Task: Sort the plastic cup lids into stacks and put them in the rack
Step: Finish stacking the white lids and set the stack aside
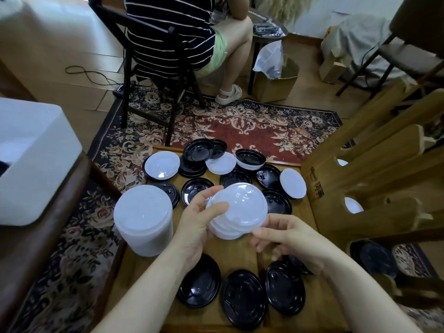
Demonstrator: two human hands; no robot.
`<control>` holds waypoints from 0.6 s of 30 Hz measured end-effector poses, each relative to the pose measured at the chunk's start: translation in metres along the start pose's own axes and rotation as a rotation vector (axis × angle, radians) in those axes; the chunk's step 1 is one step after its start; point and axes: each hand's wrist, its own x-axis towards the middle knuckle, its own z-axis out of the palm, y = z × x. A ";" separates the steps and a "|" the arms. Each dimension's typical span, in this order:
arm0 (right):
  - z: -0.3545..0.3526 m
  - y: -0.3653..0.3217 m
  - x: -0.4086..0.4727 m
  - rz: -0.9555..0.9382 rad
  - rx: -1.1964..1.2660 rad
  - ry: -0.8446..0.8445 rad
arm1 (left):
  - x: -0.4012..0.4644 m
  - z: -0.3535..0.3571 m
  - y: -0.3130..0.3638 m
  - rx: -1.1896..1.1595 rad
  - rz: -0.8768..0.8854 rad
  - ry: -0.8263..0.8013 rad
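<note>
White lids [236,210] being gripped by left hand [195,227], right hand [286,239] steadying, fingers loosely curled; black lids [243,299] beneath both hands awaiting sorting, rack [374,169] mostly unfilled.

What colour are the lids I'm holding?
Translucent white lids, held in the left hand; head view.

We see 2 bare forearms rising from the bottom edge, with no sleeves, watch, rings or gloves on them. Our left hand [195,227] and right hand [288,239] are uncovered too, with short, plain, unpainted nails on the fingers. No other clothing of ours is in view from the head camera.
</note>
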 end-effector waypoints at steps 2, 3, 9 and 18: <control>-0.004 0.003 0.000 -0.036 -0.142 0.034 | 0.000 -0.002 0.000 0.019 -0.005 -0.029; -0.007 0.004 -0.001 -0.099 -0.218 0.053 | 0.000 -0.003 -0.001 0.030 -0.005 -0.044; -0.007 0.001 -0.005 -0.509 -0.464 -0.013 | -0.002 -0.002 -0.007 0.130 -0.013 -0.092; 0.006 0.008 0.007 -0.542 -0.428 0.349 | -0.009 0.004 -0.002 0.039 -0.006 -0.064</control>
